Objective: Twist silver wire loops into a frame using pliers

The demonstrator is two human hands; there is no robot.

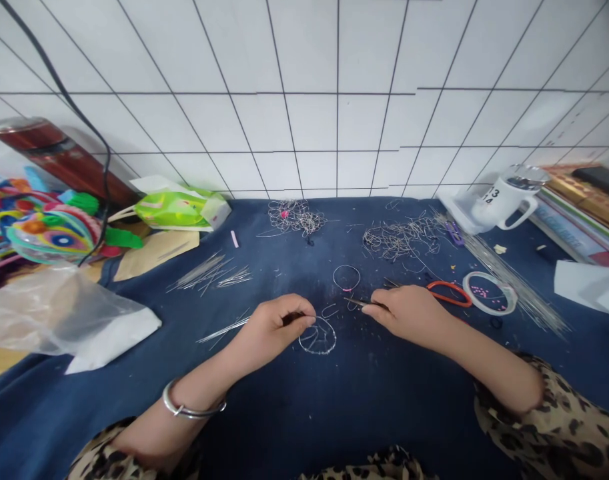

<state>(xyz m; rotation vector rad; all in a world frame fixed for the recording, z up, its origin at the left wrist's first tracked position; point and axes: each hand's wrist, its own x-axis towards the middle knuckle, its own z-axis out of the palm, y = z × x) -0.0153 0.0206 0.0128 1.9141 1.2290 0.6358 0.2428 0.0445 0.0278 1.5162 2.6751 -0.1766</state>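
Observation:
Between my left hand's (pixel 279 327) thumb and fingertips is the top edge of a wire ring (pixel 318 352), with thinner wires curving inside it. My right hand (pixel 409 310) is closed around slim, dark tweezers (pixel 355 303), whose tip points left. Just above that tip lies a smaller wire hoop (pixel 346 267) with a few pink beads at its lower edge. Small bent wire pieces (pixel 329 311) are scattered between the hands. Red-handled scissors (pixel 449 293) rest beside my right wrist, partly hidden.
Tangled wire heaps (pixel 401 237) lie toward the wall. Straight wires (pixel 204 272) are at left, with a longer bundle (pixel 514 280) at right. A round dish (pixel 509 303) holds pink beads. A white mug (pixel 504 200) stands back right; a plastic bag (pixel 59 307) is at left.

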